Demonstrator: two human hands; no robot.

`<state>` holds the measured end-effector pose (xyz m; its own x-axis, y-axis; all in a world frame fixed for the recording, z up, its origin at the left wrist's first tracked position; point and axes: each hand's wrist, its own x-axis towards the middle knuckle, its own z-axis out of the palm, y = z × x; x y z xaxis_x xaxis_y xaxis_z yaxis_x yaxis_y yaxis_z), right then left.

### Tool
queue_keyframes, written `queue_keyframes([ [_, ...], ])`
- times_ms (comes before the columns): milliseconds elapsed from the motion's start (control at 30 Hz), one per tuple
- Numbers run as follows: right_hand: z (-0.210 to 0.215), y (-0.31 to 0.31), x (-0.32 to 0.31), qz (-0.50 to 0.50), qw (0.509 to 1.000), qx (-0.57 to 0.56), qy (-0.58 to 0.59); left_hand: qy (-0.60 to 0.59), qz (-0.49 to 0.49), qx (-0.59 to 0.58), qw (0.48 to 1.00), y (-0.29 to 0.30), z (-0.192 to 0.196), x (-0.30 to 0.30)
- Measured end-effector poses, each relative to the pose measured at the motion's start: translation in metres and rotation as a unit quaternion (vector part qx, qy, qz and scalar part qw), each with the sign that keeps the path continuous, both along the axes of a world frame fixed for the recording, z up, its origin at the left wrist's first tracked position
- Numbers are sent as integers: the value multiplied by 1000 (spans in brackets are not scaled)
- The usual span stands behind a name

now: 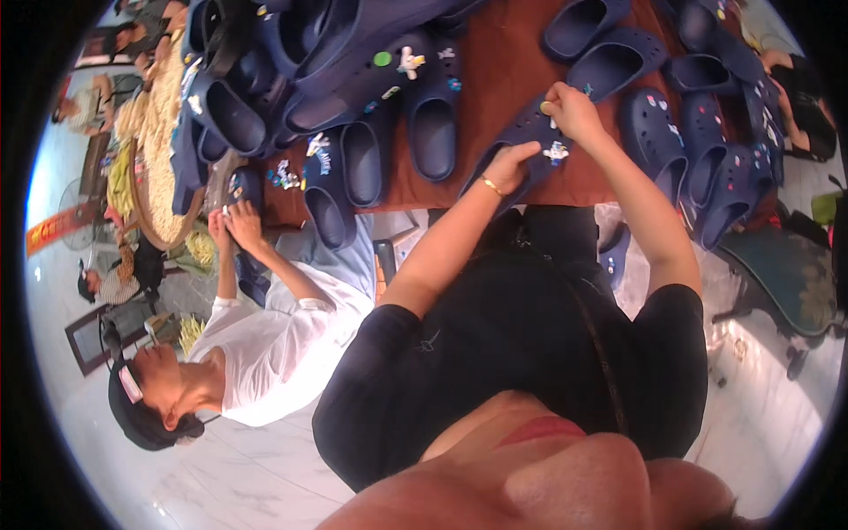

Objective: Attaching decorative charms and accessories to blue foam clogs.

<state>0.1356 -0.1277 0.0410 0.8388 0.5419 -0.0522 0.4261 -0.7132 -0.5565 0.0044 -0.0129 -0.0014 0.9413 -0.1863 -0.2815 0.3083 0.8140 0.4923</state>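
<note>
A navy blue clog [521,134] lies at the table's near edge, between my two hands. My left hand [512,170] is closed on its near side, thumb stretched toward a white figure-shaped shoe charm [556,153] on the clog's upper. With thumb and forefinger, my right hand [572,115] pinches a small round yellowish charm [546,108] at the clog's holes. Whether that charm is seated in a hole is hidden by the fingers. Just beyond sits another navy clog [618,60] with a small teal charm near my right knuckles.
Reddish-brown cloth [495,62] covers the table. Many navy clogs crowd its left, with a clog bearing a green round charm [382,59] among them; more clogs [658,132] stand right. A co-worker in a white shirt [291,340] works close on my left. A dark green chair [786,274] stands right.
</note>
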Motion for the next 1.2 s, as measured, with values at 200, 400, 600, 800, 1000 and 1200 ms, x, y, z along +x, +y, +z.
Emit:
queue_keyframes([
  [200, 17, 8, -6, -50, 994, -15, 93, 14, 10, -1, 1000, -2, -2, 1],
  [400, 14, 20, -13, -12, 994, -103, -22, 7, 13, 3, 1000, -5, 6, -3],
  [600, 19, 23, -9, 48, 990, -134, -8, 15, -2, -29, 999, -1, 0, -6],
  [800, 3, 17, -34, 24, 989, -37, -141, 19, 1, -37, 999, -2, 0, -9],
  [1000, -18, 6, -36, 54, 971, -12, -233, 34, 16, 9, 999, -3, -20, -6],
  [1200, -3, 9, -20, -10, 996, 29, -83, -16, 18, -11, 1000, -1, -2, 2],
])
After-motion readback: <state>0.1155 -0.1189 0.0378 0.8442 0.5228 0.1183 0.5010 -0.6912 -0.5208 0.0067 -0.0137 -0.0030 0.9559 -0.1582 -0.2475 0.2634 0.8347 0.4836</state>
